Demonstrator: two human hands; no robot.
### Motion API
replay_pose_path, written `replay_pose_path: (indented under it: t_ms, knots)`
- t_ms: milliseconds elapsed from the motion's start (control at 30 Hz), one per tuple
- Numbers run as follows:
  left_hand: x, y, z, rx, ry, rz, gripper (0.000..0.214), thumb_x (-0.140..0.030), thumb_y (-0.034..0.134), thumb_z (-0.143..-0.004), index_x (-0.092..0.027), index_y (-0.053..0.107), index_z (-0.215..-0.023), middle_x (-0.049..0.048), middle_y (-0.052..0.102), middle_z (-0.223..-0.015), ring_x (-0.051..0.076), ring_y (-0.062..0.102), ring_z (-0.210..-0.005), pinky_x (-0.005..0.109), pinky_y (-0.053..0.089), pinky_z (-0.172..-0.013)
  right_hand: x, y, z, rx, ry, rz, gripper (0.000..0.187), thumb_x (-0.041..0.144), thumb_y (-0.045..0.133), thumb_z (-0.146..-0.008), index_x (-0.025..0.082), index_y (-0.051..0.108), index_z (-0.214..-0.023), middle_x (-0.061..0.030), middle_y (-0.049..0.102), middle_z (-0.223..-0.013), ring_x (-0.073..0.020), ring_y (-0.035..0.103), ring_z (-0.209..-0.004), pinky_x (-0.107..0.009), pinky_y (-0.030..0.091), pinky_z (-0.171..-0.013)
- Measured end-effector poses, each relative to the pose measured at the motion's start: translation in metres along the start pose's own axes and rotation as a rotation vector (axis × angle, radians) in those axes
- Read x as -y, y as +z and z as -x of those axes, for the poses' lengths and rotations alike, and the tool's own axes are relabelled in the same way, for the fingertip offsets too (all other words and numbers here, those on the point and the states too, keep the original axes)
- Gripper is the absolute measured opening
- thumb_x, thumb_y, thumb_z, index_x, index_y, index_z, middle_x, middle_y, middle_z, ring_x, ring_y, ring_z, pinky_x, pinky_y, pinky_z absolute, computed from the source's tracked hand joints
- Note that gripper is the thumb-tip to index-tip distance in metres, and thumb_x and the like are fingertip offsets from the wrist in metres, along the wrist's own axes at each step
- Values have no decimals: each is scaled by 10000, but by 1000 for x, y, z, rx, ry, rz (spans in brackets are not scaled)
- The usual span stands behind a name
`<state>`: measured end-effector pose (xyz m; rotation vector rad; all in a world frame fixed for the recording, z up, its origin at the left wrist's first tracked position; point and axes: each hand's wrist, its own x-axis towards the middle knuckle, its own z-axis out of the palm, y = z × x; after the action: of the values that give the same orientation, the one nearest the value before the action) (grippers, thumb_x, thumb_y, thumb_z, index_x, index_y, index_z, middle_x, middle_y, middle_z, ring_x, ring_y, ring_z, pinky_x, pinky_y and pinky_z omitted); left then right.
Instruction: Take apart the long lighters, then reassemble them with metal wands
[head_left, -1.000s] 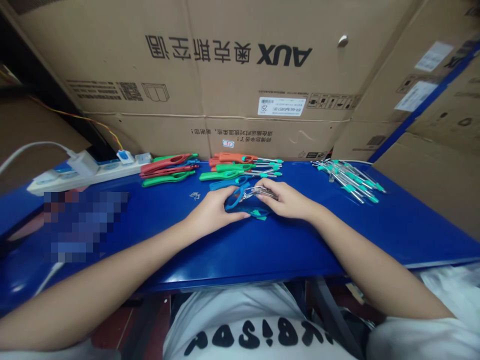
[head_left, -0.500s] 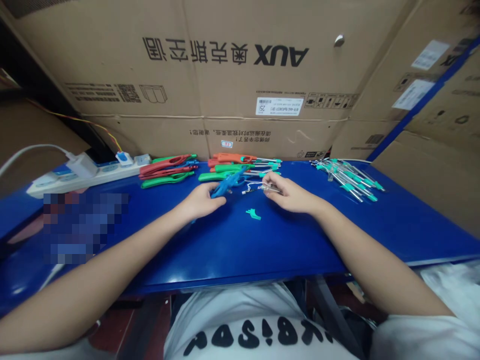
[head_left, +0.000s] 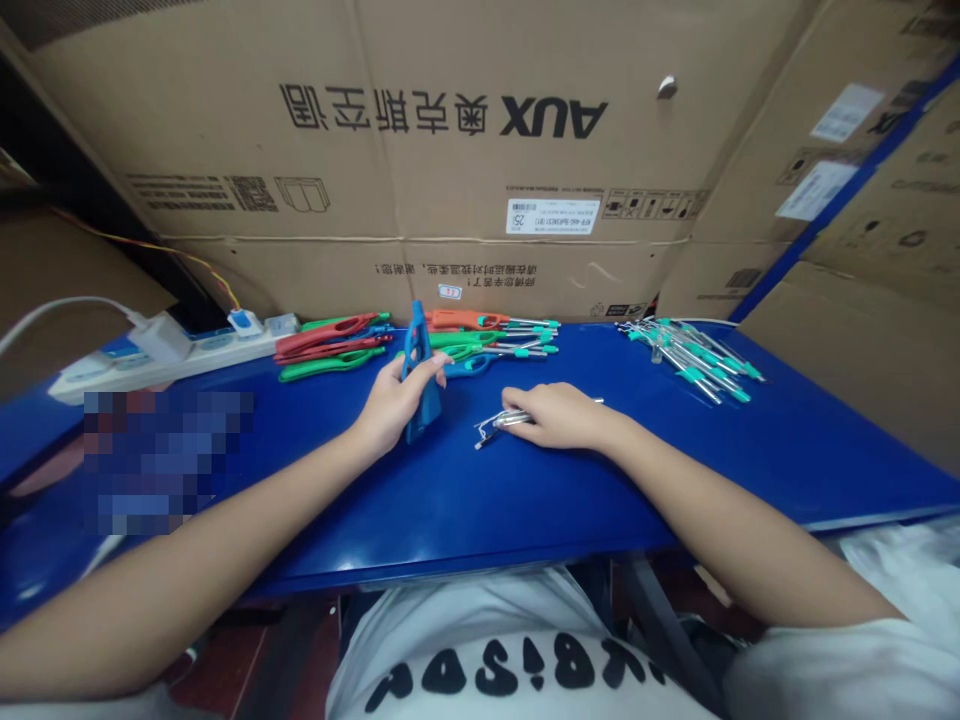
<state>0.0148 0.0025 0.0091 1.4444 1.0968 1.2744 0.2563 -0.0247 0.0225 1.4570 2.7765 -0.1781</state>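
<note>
My left hand [head_left: 391, 402] is closed around a blue lighter handle [head_left: 417, 330], a plastic casing with a finger loop, held nearly upright. My right hand [head_left: 561, 414] rests low over the blue table, fingers closed on a thin metal lighter tube [head_left: 514, 418]. White wires [head_left: 487, 428] stick out of the tube's left end. The small green trigger piece seen earlier does not show; I cannot tell whether it is in or under the right hand. Behind the left hand lie lighters with orange and green handles [head_left: 474, 320] and metal tubes.
A pile of metal tubes with green parts [head_left: 697, 365] lies at the back right. Red and green handles [head_left: 330, 340] are stacked at the back left, beside a white power strip [head_left: 202, 355]. A cardboard wall [head_left: 450, 180] stands behind the blue table [head_left: 480, 510].
My left hand has turned the blue handle from slanting to nearly upright. My right hand has come down toward me with the metal tube, to where the green trigger piece lay; that piece is out of sight.
</note>
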Motion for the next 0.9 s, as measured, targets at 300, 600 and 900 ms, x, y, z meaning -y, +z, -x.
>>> replay_pose_path:
  t_ms: [300,600,900]
  knots:
    - [-4,-2,3,10,57,8,357,-441,792,-743,-177,687,-959,13,694,-770,178,648,-772,283,498,-781,-95,-17,13,60,644,49,395,495,411,-999,185,586,-1171,-176,701,-1152,-319,673,-1004,-335,433,-684]
    - [-9,0,9,34,52,-56,417,-471,813,-699,-174,687,-964,10,678,-757,141,601,-615,244,458,-564,-143,-18,29,-202,1114,110,614,448,673,-873,109,523,-1363,-262,528,-1422,-395,520,-1307,-427,475,-951]
    - [-5,-4,7,-35,89,-87,350,-481,770,-749,-186,710,-928,-7,619,-717,120,525,-569,236,394,-521,-153,-9,24,-141,1070,-6,467,372,569,-921,77,609,-1281,-243,616,-1319,-358,595,-1217,-407,483,-939]
